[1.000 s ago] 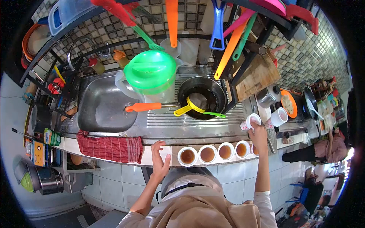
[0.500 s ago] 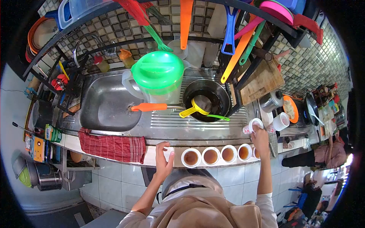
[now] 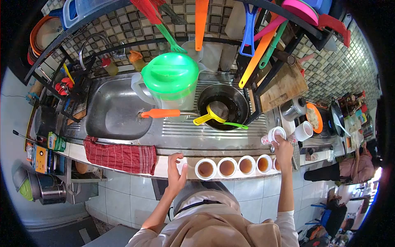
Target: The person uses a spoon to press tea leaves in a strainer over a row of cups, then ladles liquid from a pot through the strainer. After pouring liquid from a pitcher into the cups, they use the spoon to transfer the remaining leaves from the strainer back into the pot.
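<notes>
My right hand [image 3: 283, 149] grips the rim of a white paper cup [image 3: 277, 132] at the right end of the steel counter. A stack of white cups [image 3: 303, 131] lies tilted just beyond it. My left hand [image 3: 177, 176] is curled at the counter's front edge, with something white between thumb and fingers that I cannot make out. Between my hands stands a row of several white cups of brown liquid, from the leftmost cup [image 3: 205, 168] to one partly hidden by my right wrist. Behind them, a dark pot [image 3: 238, 103] holds dark liquid and a yellow strainer [image 3: 210, 117].
A pitcher with a green lid [image 3: 170, 76] stands between the sink [image 3: 119, 109] and the pot. A red cloth [image 3: 119, 157] hangs over the front edge at left. Utensils hang overhead from a black rack. Another person [image 3: 357, 168] is at the far right.
My right hand and its cup have shifted very slightly. The view has moved a little; my left hand keeps nearly the same pose, and the cups in the row stay in place.
</notes>
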A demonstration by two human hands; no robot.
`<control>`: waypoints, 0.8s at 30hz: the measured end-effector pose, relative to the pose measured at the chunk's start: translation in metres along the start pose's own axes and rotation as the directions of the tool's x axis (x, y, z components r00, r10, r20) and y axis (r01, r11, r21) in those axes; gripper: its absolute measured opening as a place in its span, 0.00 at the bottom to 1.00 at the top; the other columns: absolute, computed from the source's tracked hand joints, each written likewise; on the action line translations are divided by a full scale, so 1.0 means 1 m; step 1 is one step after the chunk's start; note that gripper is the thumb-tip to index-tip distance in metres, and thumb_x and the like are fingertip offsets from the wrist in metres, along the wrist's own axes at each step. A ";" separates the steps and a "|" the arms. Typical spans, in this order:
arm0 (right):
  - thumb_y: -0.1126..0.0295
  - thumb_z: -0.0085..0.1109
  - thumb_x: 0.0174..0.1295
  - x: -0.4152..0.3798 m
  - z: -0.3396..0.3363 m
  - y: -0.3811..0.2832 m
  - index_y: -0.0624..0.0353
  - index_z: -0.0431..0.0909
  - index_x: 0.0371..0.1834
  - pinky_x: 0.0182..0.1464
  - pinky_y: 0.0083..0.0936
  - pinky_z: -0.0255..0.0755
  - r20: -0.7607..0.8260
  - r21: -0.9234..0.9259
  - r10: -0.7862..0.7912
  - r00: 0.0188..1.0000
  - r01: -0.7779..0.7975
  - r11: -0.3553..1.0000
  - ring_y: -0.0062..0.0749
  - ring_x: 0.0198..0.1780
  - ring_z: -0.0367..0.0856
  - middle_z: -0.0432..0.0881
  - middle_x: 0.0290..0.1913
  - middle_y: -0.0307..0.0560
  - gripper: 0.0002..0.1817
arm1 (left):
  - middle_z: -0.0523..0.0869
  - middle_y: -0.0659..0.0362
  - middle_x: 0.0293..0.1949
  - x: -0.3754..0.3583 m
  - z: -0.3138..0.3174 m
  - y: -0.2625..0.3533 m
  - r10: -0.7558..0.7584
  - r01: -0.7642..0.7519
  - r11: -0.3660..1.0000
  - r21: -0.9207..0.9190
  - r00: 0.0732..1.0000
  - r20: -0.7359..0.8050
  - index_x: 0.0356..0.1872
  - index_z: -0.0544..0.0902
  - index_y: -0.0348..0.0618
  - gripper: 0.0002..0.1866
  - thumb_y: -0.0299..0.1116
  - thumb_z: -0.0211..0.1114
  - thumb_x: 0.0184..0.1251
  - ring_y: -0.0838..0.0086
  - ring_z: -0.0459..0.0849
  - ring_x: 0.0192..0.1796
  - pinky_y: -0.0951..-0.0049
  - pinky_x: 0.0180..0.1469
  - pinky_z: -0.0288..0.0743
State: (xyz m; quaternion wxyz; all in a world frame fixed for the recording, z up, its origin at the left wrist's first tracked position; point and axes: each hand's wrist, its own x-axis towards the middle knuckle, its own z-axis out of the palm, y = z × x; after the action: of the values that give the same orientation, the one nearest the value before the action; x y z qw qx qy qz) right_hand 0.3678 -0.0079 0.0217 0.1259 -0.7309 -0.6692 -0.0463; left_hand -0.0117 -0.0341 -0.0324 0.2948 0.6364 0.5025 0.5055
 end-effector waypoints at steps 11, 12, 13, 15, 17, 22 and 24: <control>0.77 0.54 0.46 -0.001 -0.032 -0.020 0.58 0.78 0.36 0.37 0.33 0.72 -0.258 -0.005 -0.087 0.962 0.089 0.996 0.43 0.35 0.79 0.80 0.32 0.51 0.12 | 0.71 0.50 0.43 0.004 0.002 0.002 0.034 -0.033 0.999 0.041 0.999 -0.023 0.48 0.67 0.37 0.16 0.28 0.55 0.57 0.63 0.70 0.45 0.69 0.43 0.66; 0.77 0.54 0.46 -0.002 -0.038 -0.024 0.58 0.78 0.36 0.37 0.33 0.72 -0.259 -0.008 -0.086 0.962 0.087 0.996 0.43 0.35 0.79 0.80 0.32 0.51 0.12 | 0.71 0.50 0.43 0.004 0.002 0.004 0.032 -0.031 0.998 0.047 0.999 -0.022 0.47 0.67 0.37 0.16 0.27 0.55 0.57 0.62 0.70 0.45 0.68 0.44 0.66; 0.77 0.54 0.45 -0.002 -0.045 -0.032 0.59 0.79 0.35 0.38 0.33 0.72 -0.293 -0.007 -0.113 0.949 0.116 0.993 0.42 0.36 0.79 0.80 0.32 0.50 0.12 | 0.71 0.50 0.43 0.005 0.003 0.006 0.033 -0.032 0.998 0.046 0.999 -0.021 0.47 0.67 0.37 0.16 0.27 0.55 0.57 0.62 0.70 0.45 0.68 0.44 0.66; 0.78 0.55 0.45 -0.003 -0.051 -0.041 0.59 0.79 0.34 0.39 0.32 0.71 -0.324 -0.006 -0.140 0.936 0.146 0.989 0.42 0.36 0.79 0.80 0.32 0.50 0.11 | 0.71 0.49 0.43 0.005 0.004 0.011 0.023 -0.022 0.997 0.071 1.000 -0.003 0.45 0.69 0.37 0.14 0.27 0.55 0.57 0.61 0.70 0.45 0.67 0.44 0.66; 0.79 0.56 0.44 -0.005 -0.054 -0.047 0.60 0.79 0.34 0.42 0.32 0.71 -0.305 0.047 -0.149 0.941 0.171 0.984 0.43 0.39 0.78 0.80 0.34 0.50 0.11 | 0.71 0.49 0.43 0.005 0.006 0.013 0.019 -0.019 0.997 0.071 1.000 0.003 0.44 0.70 0.37 0.13 0.27 0.55 0.57 0.61 0.70 0.46 0.67 0.45 0.66; 0.80 0.57 0.43 -0.006 -0.064 -0.060 0.62 0.79 0.32 0.42 0.32 0.71 -0.319 0.077 -0.170 0.933 0.204 0.976 0.42 0.39 0.79 0.80 0.34 0.50 0.10 | 0.71 0.49 0.41 0.006 0.008 0.016 0.025 -0.029 0.993 0.114 0.999 0.036 0.42 0.72 0.37 0.12 0.26 0.56 0.56 0.59 0.70 0.45 0.65 0.47 0.65; 0.81 0.56 0.43 -0.006 -0.064 -0.065 0.62 0.79 0.32 0.42 0.32 0.71 -0.334 0.086 -0.166 0.928 0.205 0.975 0.42 0.40 0.79 0.80 0.34 0.50 0.10 | 0.71 0.49 0.41 0.006 0.008 0.016 0.031 -0.034 0.994 0.099 0.999 0.028 0.41 0.72 0.38 0.12 0.26 0.57 0.55 0.59 0.70 0.45 0.65 0.48 0.65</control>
State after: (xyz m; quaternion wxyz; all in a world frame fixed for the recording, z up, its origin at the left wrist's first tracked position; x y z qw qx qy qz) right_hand 0.3097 -0.0251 0.0895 0.2729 -0.6379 -0.7069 -0.1378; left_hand 0.0015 -0.0322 -0.0191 0.2610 0.6651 0.5128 0.4760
